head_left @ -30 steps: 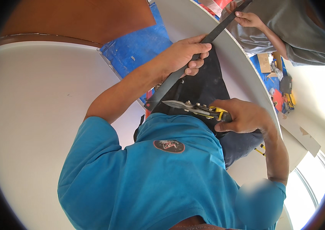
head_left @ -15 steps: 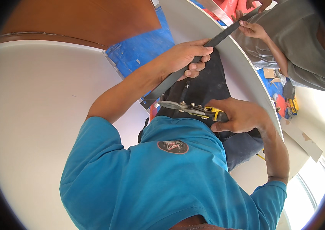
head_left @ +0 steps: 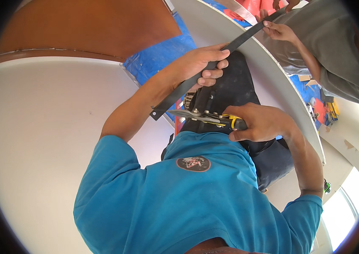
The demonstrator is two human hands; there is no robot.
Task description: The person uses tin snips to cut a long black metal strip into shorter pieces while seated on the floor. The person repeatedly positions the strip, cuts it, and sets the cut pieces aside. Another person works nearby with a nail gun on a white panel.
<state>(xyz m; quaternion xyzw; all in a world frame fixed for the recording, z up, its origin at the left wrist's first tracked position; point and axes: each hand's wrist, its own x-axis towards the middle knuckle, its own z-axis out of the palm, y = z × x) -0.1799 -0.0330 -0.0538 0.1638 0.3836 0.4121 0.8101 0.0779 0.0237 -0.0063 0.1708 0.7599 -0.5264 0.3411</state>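
Note:
A long dark grey flat strip runs slantwise from low left to the upper right. My left hand is wrapped round it, a little way from its near end, which has a small hole. Toward the far end, a co-worker's hand also grips the strip. My right hand is closed on the yellow-and-black handles of a pair of tin snips. Their grey metal jaws point left and lie just beside the strip's near end; I cannot tell whether they touch it.
A pale curved panel edge sweeps between me and the co-worker. Brown board and blue sheeting lie at the upper left, above a white surface. Tools and scraps lie on the floor at the right.
The snips and my right hand have shifted slightly left, bringing the jaws nearer the strip's end. My left hand keeps its grip on the strip. The whole view has turned a little.

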